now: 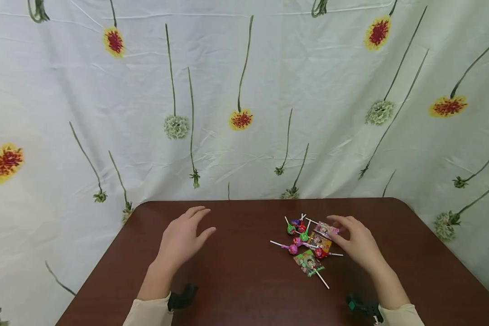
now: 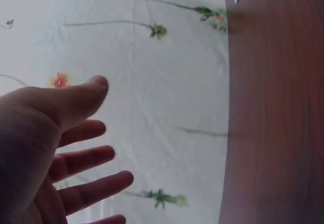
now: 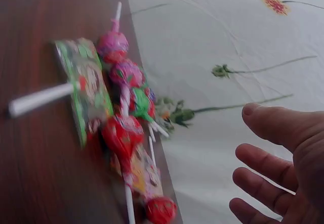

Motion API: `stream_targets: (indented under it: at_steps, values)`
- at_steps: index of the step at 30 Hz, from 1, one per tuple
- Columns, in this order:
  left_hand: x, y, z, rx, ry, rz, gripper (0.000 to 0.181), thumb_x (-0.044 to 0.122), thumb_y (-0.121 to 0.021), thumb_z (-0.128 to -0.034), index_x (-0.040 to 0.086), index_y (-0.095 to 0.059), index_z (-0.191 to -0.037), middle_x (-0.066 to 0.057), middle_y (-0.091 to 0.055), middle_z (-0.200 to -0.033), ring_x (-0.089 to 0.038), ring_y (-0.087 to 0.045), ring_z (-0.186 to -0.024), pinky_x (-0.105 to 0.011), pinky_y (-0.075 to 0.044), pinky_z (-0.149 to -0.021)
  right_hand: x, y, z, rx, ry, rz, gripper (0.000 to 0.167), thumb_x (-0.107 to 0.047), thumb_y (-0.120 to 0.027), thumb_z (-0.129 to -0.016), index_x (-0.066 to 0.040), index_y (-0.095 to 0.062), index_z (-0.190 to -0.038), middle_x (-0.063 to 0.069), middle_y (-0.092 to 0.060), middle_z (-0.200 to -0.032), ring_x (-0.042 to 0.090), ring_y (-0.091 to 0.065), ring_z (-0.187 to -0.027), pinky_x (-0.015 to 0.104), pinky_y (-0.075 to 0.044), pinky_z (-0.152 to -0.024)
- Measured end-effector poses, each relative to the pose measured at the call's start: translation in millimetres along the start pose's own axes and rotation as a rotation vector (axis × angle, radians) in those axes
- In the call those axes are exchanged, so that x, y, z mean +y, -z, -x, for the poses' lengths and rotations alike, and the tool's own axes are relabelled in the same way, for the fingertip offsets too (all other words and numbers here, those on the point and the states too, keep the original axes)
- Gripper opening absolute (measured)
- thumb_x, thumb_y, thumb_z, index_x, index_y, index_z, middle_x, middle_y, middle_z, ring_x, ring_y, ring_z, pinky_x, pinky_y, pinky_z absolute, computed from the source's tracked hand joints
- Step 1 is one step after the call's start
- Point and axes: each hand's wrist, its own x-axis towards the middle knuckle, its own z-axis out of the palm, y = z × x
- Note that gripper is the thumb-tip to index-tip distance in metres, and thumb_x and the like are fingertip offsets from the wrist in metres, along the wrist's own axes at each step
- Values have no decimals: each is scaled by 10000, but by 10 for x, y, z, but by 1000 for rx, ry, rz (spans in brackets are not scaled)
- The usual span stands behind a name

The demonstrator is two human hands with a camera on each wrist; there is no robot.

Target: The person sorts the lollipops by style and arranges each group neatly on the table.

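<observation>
A small pile of wrapped lollipops lies right of the table's middle. It includes a pink lollipop [image 1: 293, 249], a green lollipop [image 1: 304, 237] and a red lollipop [image 3: 121, 133]. Among them are a flat green packet [image 1: 307, 262] with a white stick, an orange packet [image 1: 320, 243] and a pink packet [image 1: 324, 229]. My right hand [image 1: 360, 244] hovers at the pile's right side, thumb and fingers apart; its fingertips overlap the pink packet in the head view, but nothing is between them in the right wrist view. Well left of the pile, my left hand [image 1: 181, 237] is raised with fingers spread, holding nothing.
The candy rests on a dark brown table [image 1: 244, 280] with rounded far corners. Behind it hangs a white cloth [image 1: 138, 90] printed with flowers and stems. Black straps with cameras [image 1: 182, 297] sit at both wrists, below light sleeves.
</observation>
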Motion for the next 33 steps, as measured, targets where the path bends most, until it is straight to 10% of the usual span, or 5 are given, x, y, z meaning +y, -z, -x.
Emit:
stream_targets:
  at_steps: [5, 19, 33]
  values:
    - [229, -140, -101, 2, -11, 80, 509, 373, -739, -896, 175, -619, -1349, -18, -580, -1412, -252, -708, -975, -429, -560, -692, -77, -152, -59, -17, -9, -51, 377, -140, -766, -867, -119, -682, -1234, 78, -669, -1016, 209, -630, -848, 312, -493, -673]
    - [825, -522, -252, 36, -73, 251, 357, 330, -730, -911, 206, -684, -1242, 29, -671, -1255, -178, -687, -1083, -394, -583, -773, -230, -420, -168, -122, -73, -136, 252, -116, -747, -877, -98, -723, -1126, 42, -656, -934, 154, -626, -816, 275, -488, -646]
    - [1272, -1152, -229, -139, 35, 724, 292, 255, -698, -942, 139, -693, -1210, -37, -671, -1223, -276, -649, -1120, -391, -546, -879, -188, -614, -184, -136, -64, -191, 227, -94, -756, -867, -92, -747, -1093, 53, -664, -887, 152, -645, -734, 255, -499, -599]
